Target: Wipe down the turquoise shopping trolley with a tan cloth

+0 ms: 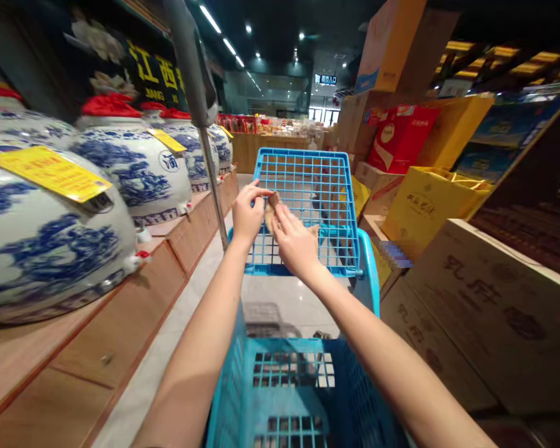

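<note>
A tan, cloth-like piece (pixel 269 218) lies over the raised blue grid basket (pixel 348 186) of a shopping cart. With thumb and fingers, my left hand (pixel 247 214) pinches its brownish upper end, near the basket's left side. My right hand (pixel 296 241) rests over the same piece, fingers long and close together, holding it from above. Another bit of tan shows past the right hand's edge; the rest is hidden under the palm. Below my forearms is the cart's lower blue basket (pixel 284 398), with slotted openings in its base.
Large blue-and-white jars (pixel 133 168) with red cloth tops line a wooden ledge (pixel 163 255) on the left. A grey pole (pixel 193 68) rises beside the cart. Cardboard cartons (pixel 485 292), a yellow bag (pixel 424 208) and a red box (pixel 396 140) crowd the right side.
</note>
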{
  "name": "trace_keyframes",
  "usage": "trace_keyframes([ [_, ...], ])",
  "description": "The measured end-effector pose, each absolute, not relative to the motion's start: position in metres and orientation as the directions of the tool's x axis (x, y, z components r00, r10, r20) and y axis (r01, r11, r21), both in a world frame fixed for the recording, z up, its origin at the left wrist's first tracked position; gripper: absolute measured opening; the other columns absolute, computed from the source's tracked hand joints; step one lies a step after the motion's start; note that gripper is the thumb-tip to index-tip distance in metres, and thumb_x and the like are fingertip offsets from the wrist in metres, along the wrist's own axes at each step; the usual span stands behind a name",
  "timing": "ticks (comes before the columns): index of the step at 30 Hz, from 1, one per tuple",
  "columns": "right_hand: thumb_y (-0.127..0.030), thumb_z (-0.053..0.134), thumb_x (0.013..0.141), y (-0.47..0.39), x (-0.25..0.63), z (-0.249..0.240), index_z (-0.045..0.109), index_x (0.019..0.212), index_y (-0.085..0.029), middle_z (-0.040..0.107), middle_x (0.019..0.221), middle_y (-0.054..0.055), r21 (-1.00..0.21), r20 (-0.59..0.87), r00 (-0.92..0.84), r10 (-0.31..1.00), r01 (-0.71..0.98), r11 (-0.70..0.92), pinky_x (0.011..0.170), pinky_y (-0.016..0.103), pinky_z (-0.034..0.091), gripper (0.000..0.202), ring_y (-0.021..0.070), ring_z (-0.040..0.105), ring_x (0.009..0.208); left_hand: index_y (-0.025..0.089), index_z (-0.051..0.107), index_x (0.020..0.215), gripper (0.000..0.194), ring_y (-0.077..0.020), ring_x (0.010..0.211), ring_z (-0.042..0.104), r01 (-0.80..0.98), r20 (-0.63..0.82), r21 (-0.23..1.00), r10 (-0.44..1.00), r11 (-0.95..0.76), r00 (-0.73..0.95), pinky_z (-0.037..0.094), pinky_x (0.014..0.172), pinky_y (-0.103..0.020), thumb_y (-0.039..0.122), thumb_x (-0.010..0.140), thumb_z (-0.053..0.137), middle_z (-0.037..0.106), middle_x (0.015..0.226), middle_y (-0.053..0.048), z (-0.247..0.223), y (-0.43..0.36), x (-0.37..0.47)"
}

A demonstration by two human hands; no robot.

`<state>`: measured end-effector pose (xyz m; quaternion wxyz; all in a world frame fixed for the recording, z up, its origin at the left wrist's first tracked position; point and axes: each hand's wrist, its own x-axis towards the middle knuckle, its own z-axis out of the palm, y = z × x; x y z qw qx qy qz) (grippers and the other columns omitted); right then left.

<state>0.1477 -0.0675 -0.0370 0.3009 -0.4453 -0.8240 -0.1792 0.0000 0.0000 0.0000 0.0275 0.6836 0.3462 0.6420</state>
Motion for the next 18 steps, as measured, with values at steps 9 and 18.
trace_keyframes([
  [9,-0.001,0.048,0.092,-0.043,0.203,-0.026,0.07,0.143,-0.018,0.055,0.166,0.013,-0.188,0.84,-0.026,0.543,0.923,0.335,0.134,0.068,0.031,0.058,0.0341,0.042,0.162,0.022,0.078,0.09,0.034,-0.0265,0.134,0.07,0.525,0.866,0.453,0.496,-0.721,-0.066,0.052,0.118,-0.047,0.009,0.091,0.046,0.08,0.105,-0.004,-0.004,0.003,-0.001],
  [18,-0.021,0.041,0.099,-0.024,0.208,-0.043,0.048,0.164,-0.021,0.043,0.175,0.009,-0.43,0.848,0.084,0.524,0.687,0.586,0.138,0.063,0.026,0.065,0.0287,0.028,0.168,0.022,0.063,0.142,0.046,-0.0305,0.154,0.051,0.521,0.828,0.117,0.373,-0.846,0.419,0.041,0.13,-0.055,0.018,0.097,0.057,0.066,0.148,-0.01,-0.001,-0.019,0.028],
])
